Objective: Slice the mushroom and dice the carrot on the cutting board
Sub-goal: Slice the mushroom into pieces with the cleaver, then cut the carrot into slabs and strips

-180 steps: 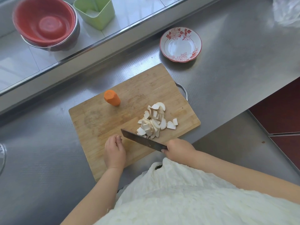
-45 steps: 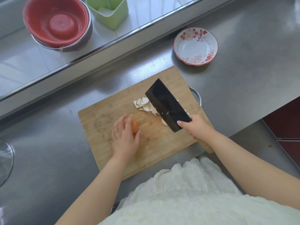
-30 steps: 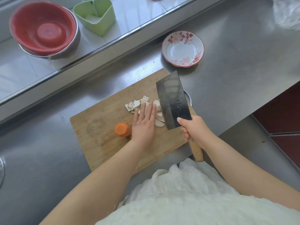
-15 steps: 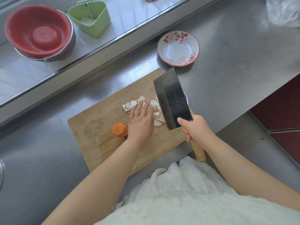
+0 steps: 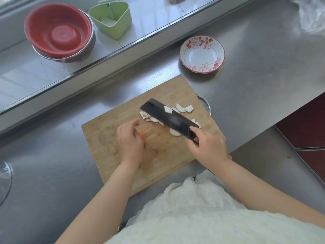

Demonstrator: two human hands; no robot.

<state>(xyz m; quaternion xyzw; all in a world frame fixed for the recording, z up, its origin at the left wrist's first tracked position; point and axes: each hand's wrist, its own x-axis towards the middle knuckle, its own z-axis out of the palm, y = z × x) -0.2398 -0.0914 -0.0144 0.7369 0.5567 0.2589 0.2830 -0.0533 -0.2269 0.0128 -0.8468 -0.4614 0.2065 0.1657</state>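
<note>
A wooden cutting board (image 5: 112,145) lies on the steel counter. Pale mushroom slices (image 5: 182,109) are scattered over its far right part, some under the cleaver. My right hand (image 5: 206,147) grips the cleaver (image 5: 168,118), its dark blade tilted flat over the slices with one slice stuck to it. My left hand (image 5: 130,140) covers the orange carrot piece (image 5: 142,136) near the board's middle, fingers curled over it; only an orange sliver of it shows.
A red-flowered white bowl (image 5: 202,54) stands beyond the board's far right corner. On the raised ledge behind sit a red bowl nested in a steel bowl (image 5: 59,32) and a green container (image 5: 111,18). A glass lid's edge (image 5: 5,180) shows at the left.
My left hand left the mushroom slices and moved left onto the carrot. The cleaver tipped from upright to lying over the slices, and more slices now lie on its far side.
</note>
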